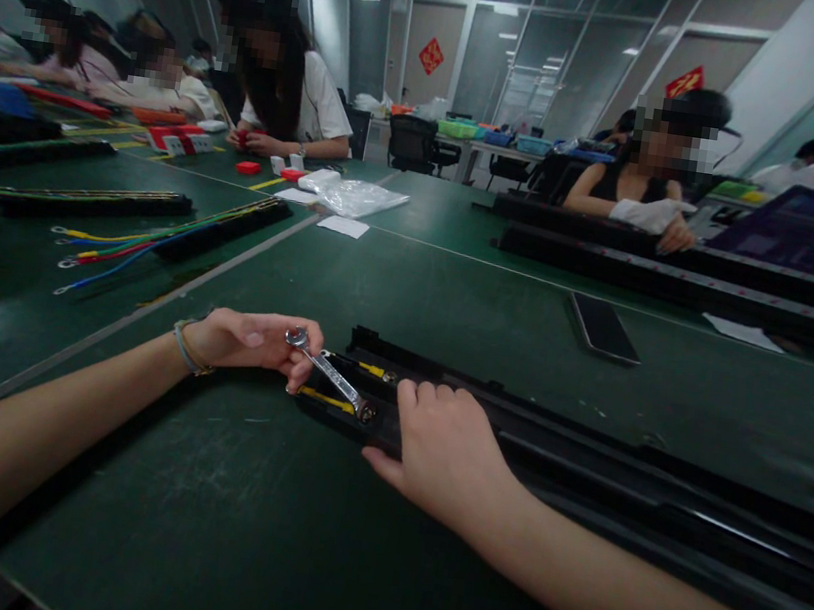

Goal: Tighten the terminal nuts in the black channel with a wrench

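The largest thing is the wide desk with dark green top (198, 498), which shows some pale scratches. On it lies the long black channel-shaped housing (575, 455), open at the top like a narrow trough, going from the middle toward the right edge. Its surface looks smooth, with raised walls and one shiny streak along its length. Far behind, on another table, stand a light green plastic basket (458, 129) and a light blue plastic basket (533, 145); what they contain is too small to tell. A crumpled clear plastic bag (365, 198) lies across the desk, and its content I cannot tell.

The right hand (452, 448) lies over the housing, its grip clasping it, with bent fingers on top and the thumb at the near side. The left hand (258, 340) has its grip closed on a shiny silver metal wrench (332, 375), near the open-jawed end; the ring end sits inside the housing, at its left end. There, two yellow-sleeved cable ends (372, 370) lie, and beside the farther one is a small metal bolt (389, 377).
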`<state>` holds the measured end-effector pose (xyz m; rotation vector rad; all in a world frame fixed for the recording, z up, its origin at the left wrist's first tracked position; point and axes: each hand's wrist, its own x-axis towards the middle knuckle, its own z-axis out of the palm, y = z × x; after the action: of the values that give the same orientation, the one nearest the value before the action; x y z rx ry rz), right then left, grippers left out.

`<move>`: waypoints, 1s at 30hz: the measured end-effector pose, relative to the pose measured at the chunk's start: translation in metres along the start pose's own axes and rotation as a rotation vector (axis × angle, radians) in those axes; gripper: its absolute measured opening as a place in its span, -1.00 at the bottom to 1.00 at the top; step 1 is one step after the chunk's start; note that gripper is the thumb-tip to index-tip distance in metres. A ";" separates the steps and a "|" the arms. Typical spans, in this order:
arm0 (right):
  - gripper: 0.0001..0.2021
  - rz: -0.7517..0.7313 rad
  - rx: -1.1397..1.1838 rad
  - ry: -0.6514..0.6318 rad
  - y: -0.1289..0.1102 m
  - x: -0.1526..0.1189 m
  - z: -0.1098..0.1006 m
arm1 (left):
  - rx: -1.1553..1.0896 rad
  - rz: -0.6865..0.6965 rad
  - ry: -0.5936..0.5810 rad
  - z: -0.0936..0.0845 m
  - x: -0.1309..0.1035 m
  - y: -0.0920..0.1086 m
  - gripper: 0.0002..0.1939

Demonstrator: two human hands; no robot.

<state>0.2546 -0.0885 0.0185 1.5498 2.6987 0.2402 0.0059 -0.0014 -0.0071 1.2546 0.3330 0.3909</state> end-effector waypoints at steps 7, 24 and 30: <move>-0.50 0.008 0.012 0.000 0.000 0.000 0.000 | 0.025 -0.010 -0.002 0.001 0.000 0.002 -0.52; -0.52 -0.003 -0.015 0.042 0.001 0.000 0.003 | 0.167 -0.057 0.015 0.009 0.001 0.008 -0.57; -0.52 -0.001 0.002 0.027 0.001 0.000 0.002 | 0.175 -0.069 0.027 0.011 0.003 0.009 -0.59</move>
<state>0.2554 -0.0882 0.0162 1.5565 2.7212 0.2606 0.0127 -0.0074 0.0041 1.4059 0.4401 0.3251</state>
